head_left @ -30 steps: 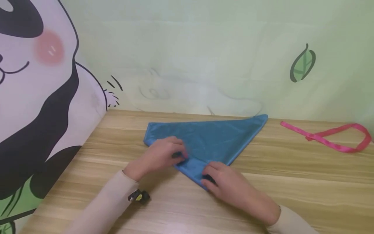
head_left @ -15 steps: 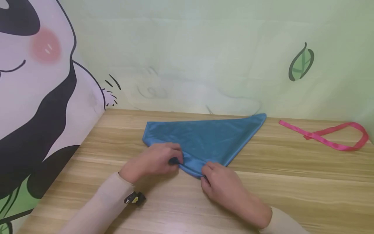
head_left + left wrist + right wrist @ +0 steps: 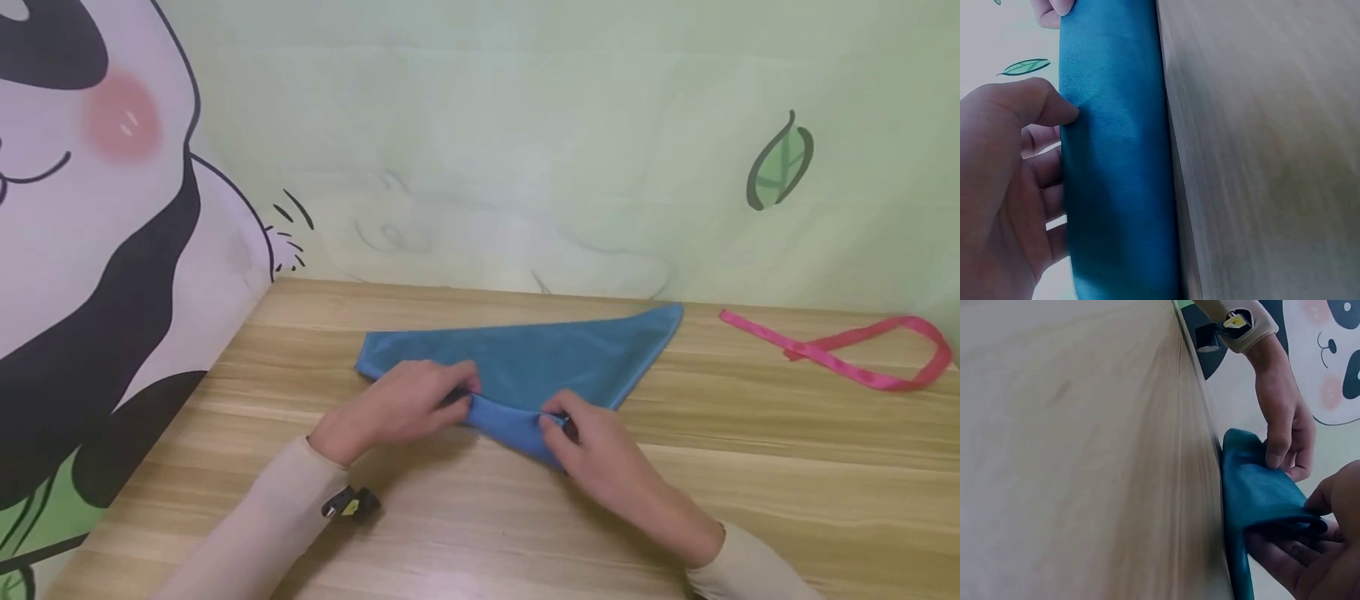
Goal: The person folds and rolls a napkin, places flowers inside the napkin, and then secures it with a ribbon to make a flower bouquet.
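A blue satiny cloth (image 3: 540, 354) lies folded on the table, with a narrow strip along its near side turned up. My left hand (image 3: 405, 404) pinches the upper edge of that strip between thumb and fingers. Further right, my right hand (image 3: 607, 454) pinches the same edge near the strip's right end. In the left wrist view the blue cloth (image 3: 1119, 156) stands up as a long band with the left thumb pressed on it. The right wrist view shows the cloth (image 3: 1260, 487) curving over the right fingers, which reach inside the fold.
A pink ribbon (image 3: 877, 383) lies looped on the wood-grain table (image 3: 750, 492) at the right. Behind the table hangs a pale green backdrop (image 3: 525, 125) with a panda and leaf printed on it. A small black device (image 3: 352, 503) sits at the left wrist.
The cloth's near edge has been lifted into a raised fold, and its far edge has shifted slightly toward me. My right hand has moved right and up along the strip.
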{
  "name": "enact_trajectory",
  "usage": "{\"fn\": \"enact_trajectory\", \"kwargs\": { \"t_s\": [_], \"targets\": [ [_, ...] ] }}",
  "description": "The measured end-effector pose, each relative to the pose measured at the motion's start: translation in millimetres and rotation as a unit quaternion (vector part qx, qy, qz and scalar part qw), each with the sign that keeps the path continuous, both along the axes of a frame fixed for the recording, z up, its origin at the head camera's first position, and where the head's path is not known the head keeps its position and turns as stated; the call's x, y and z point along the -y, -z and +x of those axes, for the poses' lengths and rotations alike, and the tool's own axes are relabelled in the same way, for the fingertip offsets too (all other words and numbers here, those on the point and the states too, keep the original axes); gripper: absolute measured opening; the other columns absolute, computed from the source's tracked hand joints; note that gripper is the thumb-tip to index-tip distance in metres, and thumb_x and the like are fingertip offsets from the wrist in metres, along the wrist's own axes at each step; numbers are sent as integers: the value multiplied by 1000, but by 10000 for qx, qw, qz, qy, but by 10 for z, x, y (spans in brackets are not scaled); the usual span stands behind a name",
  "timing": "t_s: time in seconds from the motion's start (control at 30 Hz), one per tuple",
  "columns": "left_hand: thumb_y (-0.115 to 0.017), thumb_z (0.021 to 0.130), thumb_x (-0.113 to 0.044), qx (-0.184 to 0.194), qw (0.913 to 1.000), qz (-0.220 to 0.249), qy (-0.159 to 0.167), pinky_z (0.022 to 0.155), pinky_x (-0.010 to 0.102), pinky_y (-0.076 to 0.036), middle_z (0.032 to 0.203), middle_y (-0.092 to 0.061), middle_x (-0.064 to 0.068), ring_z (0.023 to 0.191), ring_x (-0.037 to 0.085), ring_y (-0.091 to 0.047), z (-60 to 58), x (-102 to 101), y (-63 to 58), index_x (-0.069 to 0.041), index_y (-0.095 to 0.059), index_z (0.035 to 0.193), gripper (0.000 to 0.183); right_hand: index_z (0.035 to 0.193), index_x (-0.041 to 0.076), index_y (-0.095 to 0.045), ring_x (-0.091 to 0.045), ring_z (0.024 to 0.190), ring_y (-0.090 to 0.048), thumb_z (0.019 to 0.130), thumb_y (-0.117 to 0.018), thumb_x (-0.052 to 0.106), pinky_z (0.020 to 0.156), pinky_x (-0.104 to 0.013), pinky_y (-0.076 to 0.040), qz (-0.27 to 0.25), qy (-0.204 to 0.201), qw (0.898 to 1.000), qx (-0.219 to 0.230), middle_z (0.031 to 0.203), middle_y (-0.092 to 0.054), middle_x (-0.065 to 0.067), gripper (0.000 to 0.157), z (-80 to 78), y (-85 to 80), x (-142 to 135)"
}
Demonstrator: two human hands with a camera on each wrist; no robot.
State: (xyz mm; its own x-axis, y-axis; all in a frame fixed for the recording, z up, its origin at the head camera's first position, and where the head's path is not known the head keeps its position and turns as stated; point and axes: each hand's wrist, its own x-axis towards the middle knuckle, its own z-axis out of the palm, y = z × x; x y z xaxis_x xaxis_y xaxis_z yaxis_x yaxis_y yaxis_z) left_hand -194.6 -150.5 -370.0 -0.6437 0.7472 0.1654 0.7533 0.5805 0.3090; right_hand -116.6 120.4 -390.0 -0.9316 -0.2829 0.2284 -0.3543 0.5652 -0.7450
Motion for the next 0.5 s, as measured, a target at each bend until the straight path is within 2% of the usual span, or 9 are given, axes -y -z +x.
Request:
{"fn": "enact_trajectory", "kwargs": {
  "t_s": [0.13,0.3,0.37,0.5],
  "targets": [
    [-62,105,-19,47,10000,13,49,66,35,-52,82,-63,-8,71,11,-57,-10,-38,-12,-16,-66,114,10,112,7,-70,-11,67,-55,106,-63,12,66,-28,-51,-530,63,9966,622,75,-61,5,11,15,-7,-46],
    [-63,107,-19,-140,9997,43,192,70,39,-55,93,-72,-4,75,13,-62,-29,-83,-25,-17,-68,117,11,124,0,-67,-16,86,-69,106,-63,12,74,-31,-59,-1123,206,9835,1407,102,-74,-8,22,41,-4,-76],
    [-63,107,-20,-191,9996,16,228,76,41,-57,101,-75,-3,83,15,-68,-38,-98,-26,-17,-69,117,12,127,-1,-66,-19,93,-72,105,-63,11,78,-33,-60,-1187,207,9805,1555,109,-75,-11,26,52,5,-85],
    [-64,107,-20,-164,9995,-36,273,86,42,-58,109,-76,-3,98,17,-73,-44,-110,-33,-16,-72,116,12,133,2,-66,-19,100,-72,103,-67,16,88,-36,-57,-1069,113,9787,1749,113,-76,-9,34,61,16,-92]
  ]
}}
